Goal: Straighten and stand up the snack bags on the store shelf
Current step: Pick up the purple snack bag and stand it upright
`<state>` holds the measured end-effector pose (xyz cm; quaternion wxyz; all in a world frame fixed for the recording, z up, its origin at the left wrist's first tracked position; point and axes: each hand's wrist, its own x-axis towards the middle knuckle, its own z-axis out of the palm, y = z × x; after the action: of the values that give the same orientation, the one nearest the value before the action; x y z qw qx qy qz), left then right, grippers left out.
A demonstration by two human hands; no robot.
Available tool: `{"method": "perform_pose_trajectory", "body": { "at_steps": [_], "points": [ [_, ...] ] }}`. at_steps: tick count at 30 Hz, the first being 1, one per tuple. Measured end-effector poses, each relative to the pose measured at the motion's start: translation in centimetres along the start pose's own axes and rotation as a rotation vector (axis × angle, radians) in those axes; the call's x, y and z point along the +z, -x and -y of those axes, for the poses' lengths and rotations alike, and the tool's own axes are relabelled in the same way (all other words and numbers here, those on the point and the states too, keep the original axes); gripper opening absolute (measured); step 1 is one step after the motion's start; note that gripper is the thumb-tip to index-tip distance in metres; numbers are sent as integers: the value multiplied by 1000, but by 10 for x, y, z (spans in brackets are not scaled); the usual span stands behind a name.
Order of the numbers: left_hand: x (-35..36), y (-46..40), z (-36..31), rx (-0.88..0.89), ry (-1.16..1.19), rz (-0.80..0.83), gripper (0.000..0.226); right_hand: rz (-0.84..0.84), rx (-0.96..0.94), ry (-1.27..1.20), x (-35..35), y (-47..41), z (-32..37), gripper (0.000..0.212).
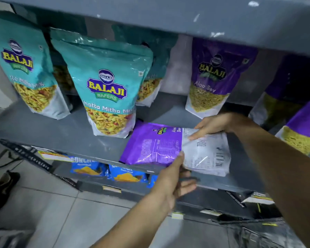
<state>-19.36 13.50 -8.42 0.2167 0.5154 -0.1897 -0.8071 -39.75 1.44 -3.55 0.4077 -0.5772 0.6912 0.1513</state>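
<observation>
A purple Aloo Sev bag (159,145) lies flat, back side up, at the front edge of the grey shelf (64,133). My left hand (170,181) grips its near edge from below, thumb on top. My right hand (217,125) holds its far edge, fingers on the white part. Behind it another purple Aloo Sev bag (213,77) stands upright. To the left, a teal Khatta Mitha Mix bag (107,90) stands upright, with a second teal bag (23,65) further left.
More purple bags (304,129) stand at the right edge. The upper shelf board (186,17) overhangs closely above. Blue snack bags (115,173) sit on the shelf below. A tiled floor (61,212) and a dark shoe (2,187) lie lower left.
</observation>
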Motion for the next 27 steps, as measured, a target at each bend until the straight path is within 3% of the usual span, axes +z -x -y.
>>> {"method": "perform_pose_trajectory", "body": {
  "at_steps": [4, 6, 8, 9, 13, 18, 22, 24, 27],
  "points": [
    [12, -15, -2, 128, 116, -119, 52, -12, 41, -67, 11, 7, -9, 89],
    [14, -11, -1, 216, 75, -143, 40, -92, -20, -151, 18, 15, -13, 67],
    [16, -5, -4, 310, 10, -143, 25, -145, -146, -393, 26, 24, -23, 43],
    [16, -4, -7, 358, -29, -139, 25, -164, -211, -546, 30, 28, -31, 42],
    [13, -6, -34, 675, -249, -120, 56, -354, -497, -953, 44, 36, -47, 71],
    [2, -22, -85, 991, -521, -94, 40, -712, -631, -1105, 64, 26, -37, 71],
    [-16, -39, -97, 996, -759, -31, 35, -776, -605, -1124, 88, 12, -32, 63],
    [-18, -32, -100, 1000, -673, 52, 18, -728, -657, -1194, 88, 17, -29, 56],
    [-7, -12, -119, 1100, -446, 97, 15, -720, -777, -1349, 62, 38, -20, 45]
  ]
}}
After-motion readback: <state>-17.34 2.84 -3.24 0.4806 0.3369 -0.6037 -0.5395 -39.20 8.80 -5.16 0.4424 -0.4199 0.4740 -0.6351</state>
